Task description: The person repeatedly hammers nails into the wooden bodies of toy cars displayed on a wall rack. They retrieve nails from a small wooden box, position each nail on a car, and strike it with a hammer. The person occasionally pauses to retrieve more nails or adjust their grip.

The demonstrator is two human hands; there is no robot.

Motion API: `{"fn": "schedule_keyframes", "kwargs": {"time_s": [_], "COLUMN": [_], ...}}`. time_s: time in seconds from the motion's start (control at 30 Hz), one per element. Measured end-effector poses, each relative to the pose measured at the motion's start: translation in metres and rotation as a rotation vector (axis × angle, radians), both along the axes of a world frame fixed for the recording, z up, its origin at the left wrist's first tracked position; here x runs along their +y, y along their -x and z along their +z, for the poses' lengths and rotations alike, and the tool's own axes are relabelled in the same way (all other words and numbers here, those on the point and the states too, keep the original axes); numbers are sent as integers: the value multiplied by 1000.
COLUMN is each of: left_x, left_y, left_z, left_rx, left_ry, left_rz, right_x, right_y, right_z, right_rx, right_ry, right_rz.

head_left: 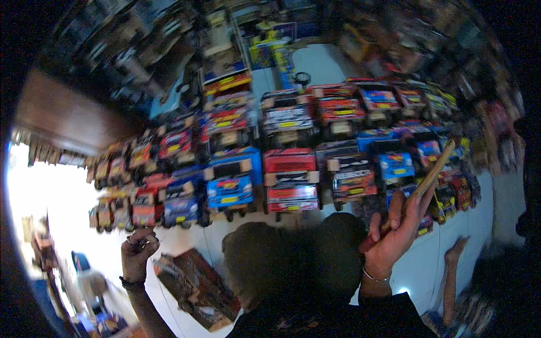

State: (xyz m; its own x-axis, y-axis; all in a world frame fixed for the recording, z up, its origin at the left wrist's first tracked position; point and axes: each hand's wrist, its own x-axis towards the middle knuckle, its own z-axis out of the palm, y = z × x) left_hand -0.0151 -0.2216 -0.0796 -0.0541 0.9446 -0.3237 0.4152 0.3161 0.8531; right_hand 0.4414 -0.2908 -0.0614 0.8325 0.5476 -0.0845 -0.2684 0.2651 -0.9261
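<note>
My left hand (138,253) is raised at the lower left with its fingers curled and pinched together, a dark band around the wrist. Whether something small sits in the pinch is too blurred to tell. On the right, my right hand (397,234) wraps around a long, slim wooden stick-like tool (435,169), its dark reddish end low by the palm and its pale end pointing up and away. Beyond both hands stand rows of colourful toy trucks (230,188), blue, red, orange and black. The tool's upper part overlaps the trucks at the right.
My dark-clad knees (259,259) rise in the middle. A wooden box (197,287) with unclear contents lies on the white tiled floor (180,239). Another person's bare limb (452,262) shows at the right. A brown wooden panel (73,115) stands at the left, beside bright light.
</note>
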Motion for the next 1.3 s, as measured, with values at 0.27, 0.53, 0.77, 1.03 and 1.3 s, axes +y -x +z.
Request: {"fn": "schedule_keyframes", "kwargs": {"time_s": [0.27,0.53,0.77,1.03,1.3], "left_x": [117,110,129,130,133], "left_y": [-234,-440,-502,-496,-496], "left_z": [19,-36,-77,-86,-89], "left_rx": [-39,-258,-269,-563,-507], "left_ry": [-103,-169,-25,351,347], "left_rz": [-895,-1223,-1063,-913,-948], "right_x": [-64,-95,-104,-99,-99], "right_y": [-46,-55,-68,-73,-72], "right_z": [-19,-37,-44,-50,-51], "right_rx": [-93,-41,-81,-75,-177], "right_ry": [348,458,405,415,503], "right_rz": [-183,37,94,133,184]}}
